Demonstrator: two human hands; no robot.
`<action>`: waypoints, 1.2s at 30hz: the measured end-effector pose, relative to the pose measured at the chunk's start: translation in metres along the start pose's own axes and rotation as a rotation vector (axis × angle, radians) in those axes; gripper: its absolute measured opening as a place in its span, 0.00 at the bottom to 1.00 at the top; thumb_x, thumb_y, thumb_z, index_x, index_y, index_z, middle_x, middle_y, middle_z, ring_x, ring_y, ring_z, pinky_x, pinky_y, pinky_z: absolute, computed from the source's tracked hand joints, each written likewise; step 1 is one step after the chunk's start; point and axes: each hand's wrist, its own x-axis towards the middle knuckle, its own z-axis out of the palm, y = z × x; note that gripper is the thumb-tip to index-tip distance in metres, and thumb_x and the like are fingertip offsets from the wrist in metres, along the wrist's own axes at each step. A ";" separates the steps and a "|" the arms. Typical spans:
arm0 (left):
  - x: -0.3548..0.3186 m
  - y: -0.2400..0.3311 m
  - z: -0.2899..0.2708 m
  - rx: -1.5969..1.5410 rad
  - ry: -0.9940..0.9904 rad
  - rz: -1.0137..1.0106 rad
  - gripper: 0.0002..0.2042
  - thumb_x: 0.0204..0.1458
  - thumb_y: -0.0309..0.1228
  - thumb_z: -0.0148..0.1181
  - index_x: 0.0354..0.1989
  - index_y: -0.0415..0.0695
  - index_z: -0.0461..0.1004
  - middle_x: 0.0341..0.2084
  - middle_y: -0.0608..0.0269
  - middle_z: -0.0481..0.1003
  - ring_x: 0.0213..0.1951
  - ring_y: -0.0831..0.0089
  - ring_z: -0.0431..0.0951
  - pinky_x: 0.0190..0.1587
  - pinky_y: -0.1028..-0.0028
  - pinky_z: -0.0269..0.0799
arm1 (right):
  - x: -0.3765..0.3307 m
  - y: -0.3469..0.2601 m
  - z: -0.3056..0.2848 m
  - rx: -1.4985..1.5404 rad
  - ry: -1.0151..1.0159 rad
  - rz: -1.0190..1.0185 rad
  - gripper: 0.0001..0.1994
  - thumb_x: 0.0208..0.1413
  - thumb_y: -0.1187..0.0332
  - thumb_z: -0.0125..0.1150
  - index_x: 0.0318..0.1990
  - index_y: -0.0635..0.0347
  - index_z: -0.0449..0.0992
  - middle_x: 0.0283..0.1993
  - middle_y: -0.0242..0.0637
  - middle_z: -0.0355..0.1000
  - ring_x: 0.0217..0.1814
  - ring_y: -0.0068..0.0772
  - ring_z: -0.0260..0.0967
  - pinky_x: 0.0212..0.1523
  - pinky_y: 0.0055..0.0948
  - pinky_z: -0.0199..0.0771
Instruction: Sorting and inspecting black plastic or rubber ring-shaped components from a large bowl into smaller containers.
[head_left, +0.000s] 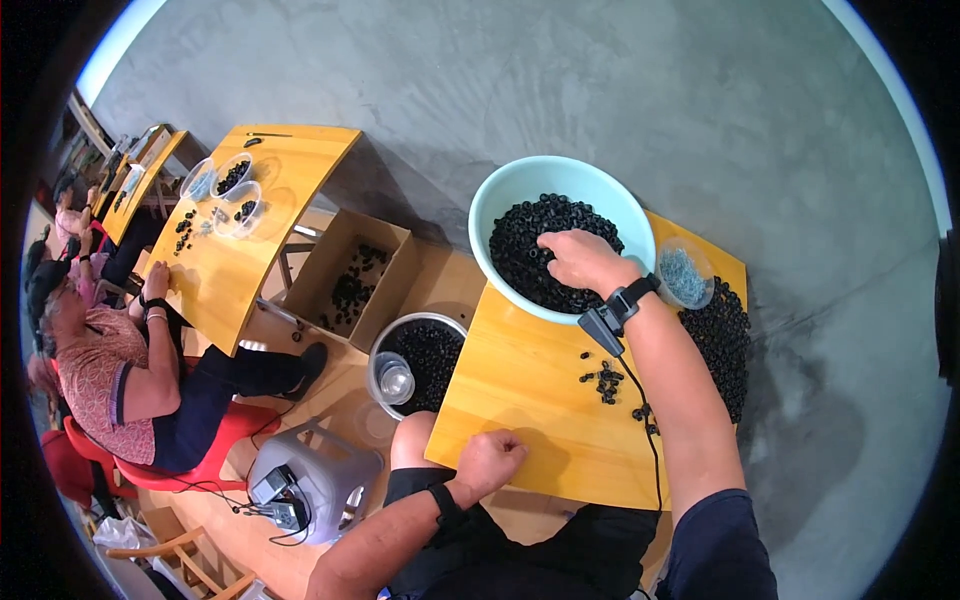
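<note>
My right hand [582, 259] reaches into a pale turquoise basin [635, 225] with its fingers bent down against a heap of small black ring-like parts [520, 240]. Whatever those fingertips grip is hidden among the parts. My left hand [490, 459] rests closed at the near left edge of the yellow wooden table [500, 400]. What it holds, if anything, does not show. Several loose black parts [605, 382] lie on the tabletop below the basin. A clear tub [684, 272] of bluish small pieces stands to the right, beside a big black pile [718, 335].
Left of my table, a metal bowl [420, 318] holds black parts and a clear cup [394, 380]. A cardboard box [385, 290] sits beyond it. A grey stool [305, 470] carries devices and cables. Another person [120, 390] sits at a second yellow table [290, 190].
</note>
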 end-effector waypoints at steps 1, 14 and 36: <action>0.000 0.001 -0.001 -0.007 -0.023 -0.022 0.11 0.48 0.37 0.62 0.31 0.40 0.80 0.24 0.51 0.79 0.28 0.59 0.80 0.34 0.65 0.76 | 0.004 -0.001 0.003 -0.001 0.000 -0.001 0.12 0.47 0.78 0.49 0.39 0.62 0.76 0.38 0.51 0.75 0.44 0.55 0.73 0.44 0.48 0.73; 0.000 0.004 -0.003 -0.043 -0.065 -0.031 0.11 0.48 0.36 0.60 0.31 0.42 0.81 0.25 0.50 0.79 0.30 0.55 0.80 0.37 0.62 0.77 | 0.026 0.004 0.014 -0.037 -0.135 0.069 0.12 0.48 0.74 0.52 0.40 0.58 0.78 0.43 0.48 0.76 0.49 0.50 0.72 0.49 0.45 0.73; 0.002 -0.010 0.006 -0.004 -0.017 0.051 0.12 0.48 0.36 0.62 0.32 0.38 0.80 0.22 0.49 0.78 0.26 0.59 0.81 0.32 0.64 0.76 | -0.061 -0.033 -0.031 0.652 0.230 0.085 0.05 0.47 0.75 0.60 0.31 0.65 0.72 0.20 0.38 0.71 0.21 0.27 0.67 0.26 0.29 0.68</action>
